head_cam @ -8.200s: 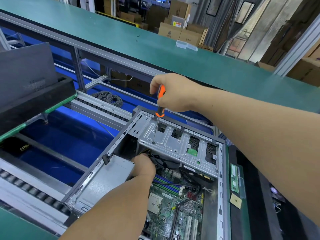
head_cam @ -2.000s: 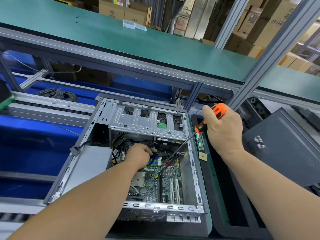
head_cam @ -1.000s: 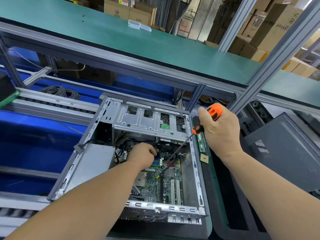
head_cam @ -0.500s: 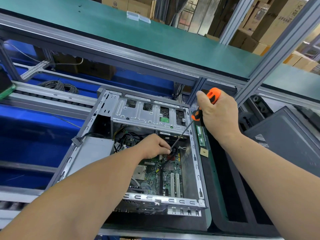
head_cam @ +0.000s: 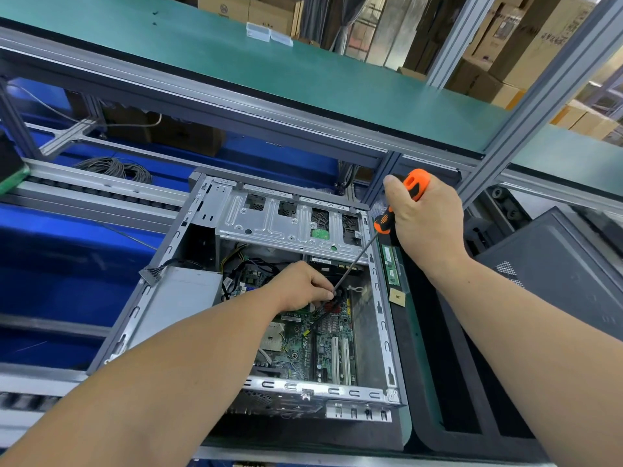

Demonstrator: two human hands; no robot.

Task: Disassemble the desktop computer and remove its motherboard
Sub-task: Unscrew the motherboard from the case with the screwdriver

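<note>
An open desktop case (head_cam: pixel 380 311) lies on its side before me. Its green motherboard (head_cam: pixel 305 345) shows at the bottom, below a silver drive cage (head_cam: pixel 279 220), with a grey power supply (head_cam: pixel 178 294) at the left. My right hand (head_cam: pixel 426 224) grips an orange-and-black screwdriver (head_cam: pixel 387 224) above the case's right rim, its long shaft slanting down-left into the case. My left hand (head_cam: pixel 300 288) reaches inside and pinches at the shaft's tip beside a red connector (head_cam: pixel 337 306). What lies under the fingertips is hidden.
Two RAM sticks (head_cam: pixel 390 264) and a small tan square lie on the green strip right of the case. A dark side panel (head_cam: pixel 553 274) leans at the right. A coil of grey cable (head_cam: pixel 114 166) lies beyond the roller rails. A grey post (head_cam: pixel 539 96) rises close behind my right hand.
The screwdriver left the drive cage and now points into the case. My left hand moved right across the motherboard to the shaft's tip. The right hand rose slightly.
</note>
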